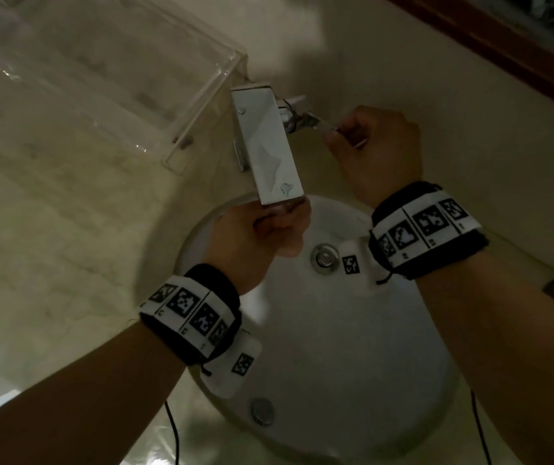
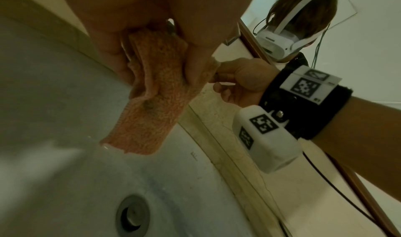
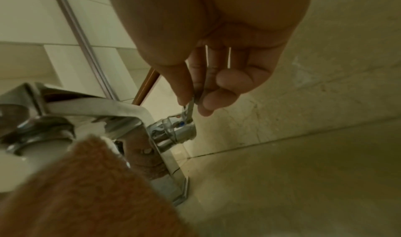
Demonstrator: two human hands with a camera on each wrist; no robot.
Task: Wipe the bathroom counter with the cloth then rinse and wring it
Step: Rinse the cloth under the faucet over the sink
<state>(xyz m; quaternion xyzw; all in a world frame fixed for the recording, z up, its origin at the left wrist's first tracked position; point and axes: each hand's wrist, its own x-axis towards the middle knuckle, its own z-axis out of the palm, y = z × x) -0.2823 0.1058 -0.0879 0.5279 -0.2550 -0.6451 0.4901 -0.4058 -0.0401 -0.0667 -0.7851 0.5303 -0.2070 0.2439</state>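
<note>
No word, brand or number reads clearly here: the wristbands (image 1: 425,226) on both arms carry only black-and-white square marker patterns with tiny illegible characters beneath, and a faint mark on the basin wall (image 2: 194,156) is too small to make out.

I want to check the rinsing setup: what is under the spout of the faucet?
Under the faucet spout the left hand holds the orange cloth above the white basin. In the head view the spout and hand hide the cloth. No running water is visible.
</note>
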